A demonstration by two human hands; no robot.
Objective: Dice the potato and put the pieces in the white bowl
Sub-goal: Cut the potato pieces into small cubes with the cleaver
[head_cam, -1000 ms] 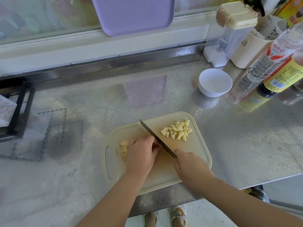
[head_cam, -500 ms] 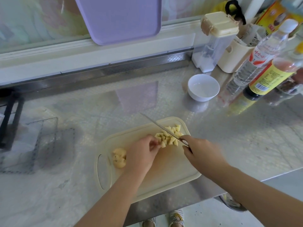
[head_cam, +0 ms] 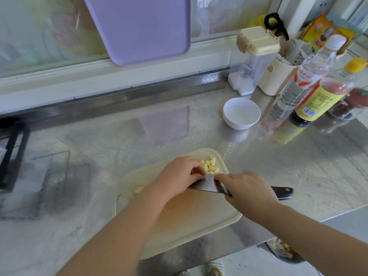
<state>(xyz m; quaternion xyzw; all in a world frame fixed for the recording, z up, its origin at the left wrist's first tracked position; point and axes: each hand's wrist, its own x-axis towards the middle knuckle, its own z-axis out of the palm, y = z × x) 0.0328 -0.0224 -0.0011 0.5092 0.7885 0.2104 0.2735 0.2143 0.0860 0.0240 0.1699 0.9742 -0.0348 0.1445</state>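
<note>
Lying heaped at the far right corner of the cutting board (head_cam: 199,226), near the desk's (head_cam: 298,166) front edge, the potato pieces (head_cam: 210,167) look light and slippery, probably best scooped on the flat knife (head_cam: 207,185) the right hand (head_cam: 247,188) grips. The left hand (head_cam: 179,174) curls beside them, whether holding anything unclear; open desk leads to the white bowl (head_cam: 241,113), bottles (head_cam: 310,90) crowding its right.

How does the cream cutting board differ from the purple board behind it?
The cream cutting board lies flat on the counter; the purple board stands upright at the back. The cream cutting board carries diced potato; the purple board carries nothing. Both are rectangles with rounded corners.
</note>
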